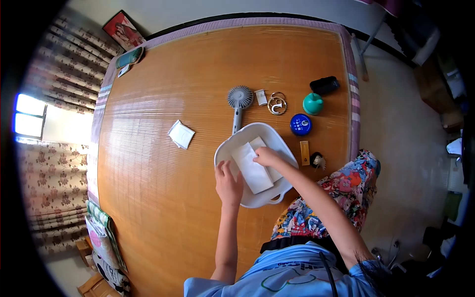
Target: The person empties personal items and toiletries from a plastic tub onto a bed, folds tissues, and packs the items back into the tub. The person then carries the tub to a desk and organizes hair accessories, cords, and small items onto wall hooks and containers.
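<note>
A pale grey plastic basin (pixel 228 144) with a handle slot stands on the bed mat in front of me. Flat white rectangular sheets, like folded paper (pixel 255 174), lie inside it, partly overlapping. My right hand (pixel 267 156) reaches into the basin with its fingers closed on the upper part of the white sheets. At the basin's left rim is my left hand (pixel 229 184), fingers apart and holding nothing; I cannot tell whether it presses on the rim. A grey handheld fan (pixel 240 99) lies just beyond the basin.
Right of the basin are a blue round tin (pixel 301 124), a green bottle (pixel 312 104), a black case (pixel 324 85), a yellow box (pixel 305 153) and bangles (pixel 277 104). A white packet (pixel 181 134) lies left on the mat (pixel 163 198). A teal case (pixel 129 58) sits at the far left corner.
</note>
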